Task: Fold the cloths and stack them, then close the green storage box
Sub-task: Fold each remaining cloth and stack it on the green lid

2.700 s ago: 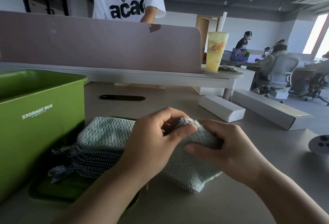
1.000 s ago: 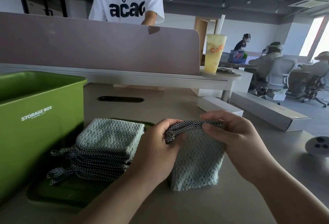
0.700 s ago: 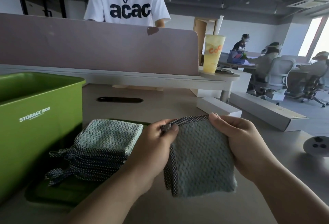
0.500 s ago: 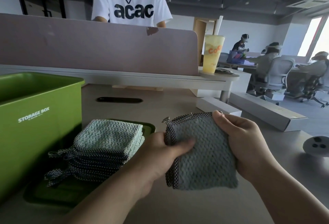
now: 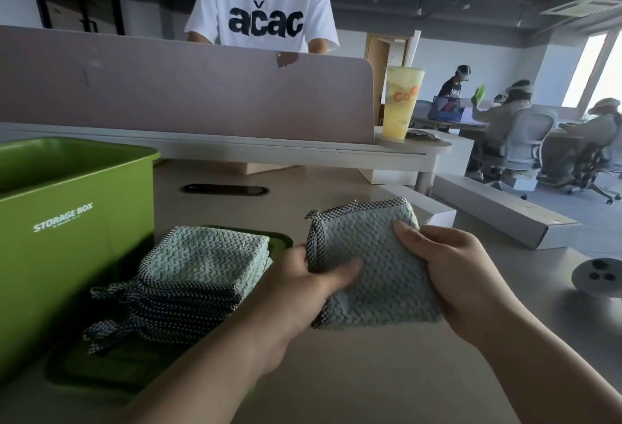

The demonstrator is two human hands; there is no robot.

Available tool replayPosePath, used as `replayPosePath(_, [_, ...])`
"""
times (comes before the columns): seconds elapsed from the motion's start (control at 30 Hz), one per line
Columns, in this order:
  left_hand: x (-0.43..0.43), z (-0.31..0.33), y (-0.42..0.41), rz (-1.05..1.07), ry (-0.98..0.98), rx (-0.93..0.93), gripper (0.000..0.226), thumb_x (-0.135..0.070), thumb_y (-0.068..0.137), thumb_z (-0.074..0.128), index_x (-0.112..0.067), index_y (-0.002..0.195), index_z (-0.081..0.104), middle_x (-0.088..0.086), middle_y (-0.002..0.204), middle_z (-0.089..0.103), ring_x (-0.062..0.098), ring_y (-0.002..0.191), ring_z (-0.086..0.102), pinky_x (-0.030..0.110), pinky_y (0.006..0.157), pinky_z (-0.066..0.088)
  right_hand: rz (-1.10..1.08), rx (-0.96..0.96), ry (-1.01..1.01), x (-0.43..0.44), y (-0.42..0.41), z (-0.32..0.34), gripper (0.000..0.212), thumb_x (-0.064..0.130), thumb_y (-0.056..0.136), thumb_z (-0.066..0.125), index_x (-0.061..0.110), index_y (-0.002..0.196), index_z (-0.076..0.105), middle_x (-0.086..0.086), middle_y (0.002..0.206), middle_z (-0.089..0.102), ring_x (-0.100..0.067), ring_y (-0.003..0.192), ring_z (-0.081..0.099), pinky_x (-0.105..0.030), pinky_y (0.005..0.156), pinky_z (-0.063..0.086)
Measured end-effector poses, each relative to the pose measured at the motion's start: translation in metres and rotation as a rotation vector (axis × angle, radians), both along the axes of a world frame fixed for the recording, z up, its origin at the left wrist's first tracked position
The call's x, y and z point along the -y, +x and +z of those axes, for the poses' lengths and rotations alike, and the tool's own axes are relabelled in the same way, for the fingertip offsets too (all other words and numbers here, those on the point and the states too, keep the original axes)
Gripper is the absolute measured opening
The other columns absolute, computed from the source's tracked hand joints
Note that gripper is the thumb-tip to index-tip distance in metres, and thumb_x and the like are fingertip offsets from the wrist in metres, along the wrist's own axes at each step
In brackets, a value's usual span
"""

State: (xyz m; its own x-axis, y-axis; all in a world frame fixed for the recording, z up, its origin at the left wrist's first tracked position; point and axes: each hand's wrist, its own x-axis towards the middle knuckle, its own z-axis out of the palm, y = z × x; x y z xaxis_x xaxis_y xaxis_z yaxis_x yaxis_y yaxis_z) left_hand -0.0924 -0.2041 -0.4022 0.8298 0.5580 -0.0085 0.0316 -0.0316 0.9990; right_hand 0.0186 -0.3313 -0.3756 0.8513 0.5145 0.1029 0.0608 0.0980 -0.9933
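Teal waffle cloth (image 5: 373,265): folded into a small square with checked trim, being held up just above the desk (image 5: 370,376) between both hands.
Left hand (image 5: 296,292): gripping the cloth's nine o'clock edge, thumb lying across the front face and fingers curling behind.
Right hand (image 5: 461,272): clasping the three o'clock edge with the thumb on the front. The fingers are hidden behind, so I am only guessing they are wrapping round the back.
Stack (image 5: 202,265): sitting at nine o'clock from the held cloth, several folded cloths piled on the green lid (image 5: 281,242), their loops trailing toward seven o'clock.
Green storage box (image 5: 74,221): standing open at nine o'clock beyond the stack, its wall just beside the pile.
Step in hand: the fold is seemingly being squared off ahead of stacking.
Next move: calling for a carry toward nine o'clock and laying the square flat on the pile with edges lined up. The pile is then needing to come off the lid so the box can be closed.
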Motion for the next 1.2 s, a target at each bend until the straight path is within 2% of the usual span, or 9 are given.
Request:
replayPosePath(0.13, [0.001, 0.001, -0.003, -0.116, -0.066, -0.022, 0.022, -0.002, 0.081, 0.07, -0.013, 0.099, 0.065, 0.003, 0.096, 0.074, 0.02, 0.083, 0.072, 0.03, 0.062, 0.059, -0.047, -0.034, 0.005, 0.0, 0.006, -0.001, 0.026, 0.021, 0.087, 0.064, 0.003, 0.072, 0.073, -0.012, 0.08, 0.075, -0.027, 0.076, 0.07, -0.046, 0.083, 0.056])
replayPosePath(0.3, [-0.006, 0.0, 0.0, -0.024, -0.009, 0.048, 0.019, 0.004, 0.083, 0.065, -0.012, 0.092, 0.066, 0.006, 0.094, 0.075, 0.024, 0.087, 0.072, 0.04, 0.075, 0.059, 0.251, -0.147, -0.171, 0.003, 0.007, -0.002, 0.038, 0.029, 0.08, 0.064, -0.005, 0.096, 0.07, -0.017, 0.097, 0.074, -0.029, 0.09, 0.071, -0.04, 0.083, 0.056])
replayPosePath(0.43, [-0.009, 0.003, -0.001, -0.035, -0.112, 0.09, 0.022, 0.009, 0.086, 0.058, -0.008, 0.098, 0.065, 0.008, 0.096, 0.075, 0.019, 0.076, 0.073, 0.03, 0.058, 0.058, 0.132, -0.096, -0.113, 0.005, 0.011, -0.003, 0.018, 0.013, 0.083, 0.064, -0.004, 0.082, 0.07, -0.016, 0.085, 0.075, -0.024, 0.073, 0.069, -0.034, 0.07, 0.057])
replayPosePath(0.57, [-0.01, 0.008, -0.003, -0.055, -0.125, 0.109, 0.024, 0.002, 0.08, 0.067, -0.009, 0.102, 0.066, 0.007, 0.096, 0.075, 0.021, 0.081, 0.073, 0.032, 0.063, 0.058, 0.122, -0.014, -0.039, 0.002, 0.008, -0.003, 0.02, 0.012, 0.086, 0.061, 0.0, 0.073, 0.07, -0.01, 0.072, 0.073, -0.02, 0.063, 0.066, -0.031, 0.059, 0.055])
replayPosePath(0.63, [-0.011, 0.01, -0.003, -0.033, -0.102, 0.114, 0.033, -0.02, 0.071, 0.076, -0.014, 0.102, 0.069, 0.003, 0.094, 0.076, 0.023, 0.089, 0.072, 0.038, 0.076, 0.056, 0.174, 0.006, -0.068, 0.003, 0.007, -0.003, 0.022, 0.019, 0.081, 0.063, -0.002, 0.076, 0.069, -0.012, 0.074, 0.072, -0.022, 0.062, 0.063, -0.032, 0.055, 0.051])
replayPosePath(0.73, [-0.012, 0.015, -0.004, -0.004, -0.166, 0.147, 0.038, -0.04, 0.068, 0.07, -0.015, 0.097, 0.072, 0.005, 0.09, 0.076, 0.025, 0.083, 0.071, 0.035, 0.071, 0.053, 0.233, 0.02, -0.112, 0.006, 0.007, 0.0, 0.03, 0.026, 0.069, 0.066, -0.001, 0.077, 0.073, -0.018, 0.083, 0.073, -0.026, 0.068, 0.065, -0.034, 0.062, 0.051])
replayPosePath(0.87, [-0.01, 0.016, -0.005, 0.029, -0.189, 0.172, 0.015, -0.021, 0.081, 0.069, -0.012, 0.092, 0.071, 0.005, 0.085, 0.077, 0.02, 0.073, 0.071, 0.029, 0.059, 0.054, 0.268, -0.008, -0.044, 0.008, 0.006, 0.004, 0.02, 0.022, 0.067, 0.068, 0.004, 0.072, 0.075, -0.013, 0.083, 0.075, -0.02, 0.069, 0.069, -0.024, 0.06, 0.055])
replayPosePath(0.97, [-0.008, 0.016, -0.005, 0.079, -0.254, 0.217, 0.011, -0.005, 0.084, 0.064, -0.008, 0.092, 0.071, 0.006, 0.085, 0.077, 0.019, 0.072, 0.072, 0.028, 0.057, 0.056, 0.249, -0.087, 0.048, 0.008, 0.013, 0.003, 0.026, 0.018, 0.068, 0.068, 0.0, 0.087, 0.071, -0.015, 0.091, 0.073, -0.022, 0.078, 0.067, -0.027, 0.067, 0.057])
replayPosePath(1.2, [-0.014, 0.014, -0.002, 0.157, -0.287, 0.281, 0.013, -0.009, 0.085, 0.062, -0.013, 0.092, 0.072, 0.006, 0.089, 0.076, 0.021, 0.076, 0.072, 0.03, 0.06, 0.054, 0.26, -0.216, 0.096, 0.003, 0.017, -0.002, 0.037, 0.014, 0.07, 0.065, -0.005, 0.101, 0.066, -0.015, 0.095, 0.071, -0.023, 0.081, 0.068, -0.034, 0.073, 0.06])
